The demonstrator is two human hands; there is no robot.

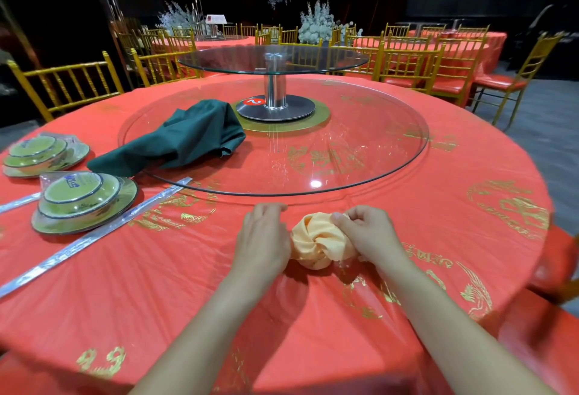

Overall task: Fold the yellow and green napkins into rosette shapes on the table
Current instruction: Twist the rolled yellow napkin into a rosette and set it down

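The left hand (261, 238) sits knuckles-up against the left side of the yellow napkin (315, 244), fingers curled; its thumb is hidden, so whether it grips the cloth cannot be told. The right hand (368, 233) pinches a fold at the napkin's far right rim between thumb and fingertips. The napkin is twisted into a swirled rosette and rests on the red table (156, 285) near its near edge, just short of the glass turntable (360, 156). The green napkin (188, 137) lies crumpled on the turntable's left part, one end spilling onto the cloth. Toward the table's left edge stand two wrapped dish sets (83, 203), with a wrapped chopstick packet (94, 238) beside them.
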